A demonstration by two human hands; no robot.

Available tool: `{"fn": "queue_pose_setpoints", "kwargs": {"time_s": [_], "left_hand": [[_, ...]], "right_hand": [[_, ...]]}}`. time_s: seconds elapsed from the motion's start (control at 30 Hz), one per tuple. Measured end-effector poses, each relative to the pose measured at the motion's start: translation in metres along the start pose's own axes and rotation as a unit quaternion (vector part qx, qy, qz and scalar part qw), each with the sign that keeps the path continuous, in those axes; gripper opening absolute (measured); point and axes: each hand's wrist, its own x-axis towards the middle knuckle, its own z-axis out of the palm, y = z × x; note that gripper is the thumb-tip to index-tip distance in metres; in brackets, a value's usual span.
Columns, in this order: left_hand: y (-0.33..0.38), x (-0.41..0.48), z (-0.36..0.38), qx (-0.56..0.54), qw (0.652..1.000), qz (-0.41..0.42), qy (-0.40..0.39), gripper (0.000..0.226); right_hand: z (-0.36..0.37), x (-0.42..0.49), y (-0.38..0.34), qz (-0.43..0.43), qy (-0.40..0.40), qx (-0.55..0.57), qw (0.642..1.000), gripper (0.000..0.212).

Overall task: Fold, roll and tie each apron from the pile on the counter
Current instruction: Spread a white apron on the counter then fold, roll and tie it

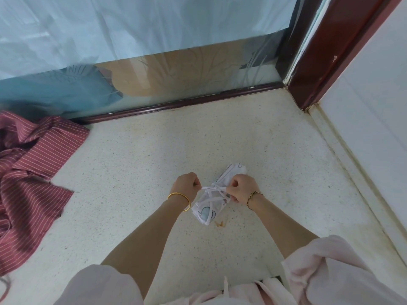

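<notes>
Left hand [186, 186]: fingers curled, pinching one end of the white tie [211, 189]. Right hand [241, 188]: fingers curled the same way, pinching the other end. As I read it from my station, the tie runs taut between the two fists and crosses over the middle of the roll [206, 209]. I cannot tell whether the knot is finished.

The roll is a white apron with a pale blue print, rolled up. It lies on the counter [143, 155] right under the hands, toward the near edge and a little right of the middle. It sits at a slant: the near end points to the near-left, the far end toward the far-right corner. More tie crosses in an X over its near half, and the right hand hides part of its middle.

A gold bangle [180, 200] circles the left wrist and a thin cord bracelet [253, 195] the right. Pale pink sleeves [326, 267] are pushed up both arms.

A small orange stain [220, 224] marks the counter just beside the roll's near end.

The striped pile [33, 164] — dark red cloth with thin pale lines — lies crumpled along the left edge, well apart from the roll, with its far end touching the back frame [180, 104].

Above that dark red frame stands patterned glass [167, 69]. A white wall [374, 111] borders the right edge.
</notes>
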Motion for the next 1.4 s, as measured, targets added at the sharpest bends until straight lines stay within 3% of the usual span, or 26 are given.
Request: {"fn": "queue_pose_setpoints", "kwargs": {"time_s": [0.1, 0.2, 0.27, 0.33, 0.4, 0.5, 0.6, 0.67, 0.73, 0.8, 0.97, 1.07, 1.17, 1.2, 1.27, 1.4], "left_hand": [[-0.003, 0.001, -0.004, -0.017, 0.999, -0.019, 0.02, 0.023], [0.007, -0.008, -0.004, -0.122, 0.984, -0.063, -0.111, 0.065], [0.013, -0.013, 0.005, -0.062, 0.981, -0.035, -0.18, 0.08], [0.014, -0.014, 0.009, -0.032, 0.983, -0.022, -0.178, 0.085], [0.015, -0.011, 0.004, -0.067, 0.981, -0.035, -0.178, 0.084], [0.026, -0.003, -0.015, -0.157, 0.968, -0.066, -0.186, 0.078], [0.054, 0.006, -0.043, -0.273, 0.933, -0.086, -0.217, 0.07], [0.078, 0.013, -0.063, -0.332, 0.908, -0.085, -0.24, 0.057], [0.106, 0.016, -0.083, -0.38, 0.878, -0.075, -0.283, 0.028], [0.135, 0.017, -0.1, -0.385, 0.856, -0.044, -0.342, 0.01], [0.212, 0.007, -0.143, -0.386, 0.833, 0.016, -0.395, 0.038], [0.257, -0.004, -0.174, -0.276, 0.898, 0.122, -0.321, 0.047], [0.299, -0.014, -0.205, -0.201, 0.932, 0.222, -0.205, 0.029], [0.324, -0.022, -0.217, -0.194, 0.925, 0.276, -0.175, 0.018], [0.344, -0.028, -0.235, -0.215, 0.902, 0.348, -0.136, 0.018], [0.391, -0.053, -0.262, -0.375, 0.787, 0.438, -0.219, 0.019]], "right_hand": [[-0.003, -0.003, 0.008, 0.036, -0.043, 0.097, 0.994, 0.01], [-0.004, -0.005, 0.01, 0.061, -0.046, 0.178, 0.981, 0.01], [-0.003, -0.007, 0.005, 0.057, -0.046, 0.21, 0.975, 0.013], [-0.004, -0.011, 0.001, 0.041, -0.039, 0.22, 0.974, 0.014], [-0.006, -0.015, 0.001, 0.015, -0.014, 0.203, 0.979, 0.012], [-0.013, -0.021, 0.009, -0.056, 0.049, 0.076, 0.994, 0.046], [-0.025, -0.029, 0.013, -0.122, 0.082, -0.071, 0.987, 0.076], [-0.038, -0.031, 0.011, -0.152, 0.121, -0.108, 0.975, 0.086], [-0.056, -0.033, 0.005, -0.18, 0.182, -0.1, 0.961, 0.093], [-0.078, -0.036, -0.001, -0.198, 0.254, -0.059, 0.945, 0.09], [-0.155, -0.057, -0.031, -0.206, 0.352, 0.048, 0.912, 0.044], [-0.196, -0.085, -0.041, -0.204, 0.353, 0.089, 0.909, 0.031], [-0.231, -0.109, -0.045, -0.217, 0.357, 0.152, 0.896, 0.035], [-0.253, -0.124, -0.048, -0.226, 0.378, 0.154, 0.884, 0.034], [-0.274, -0.134, -0.06, -0.245, 0.376, 0.174, 0.877, 0.03], [-0.322, -0.162, -0.086, -0.286, 0.431, 0.165, 0.84, 0.053]]}}
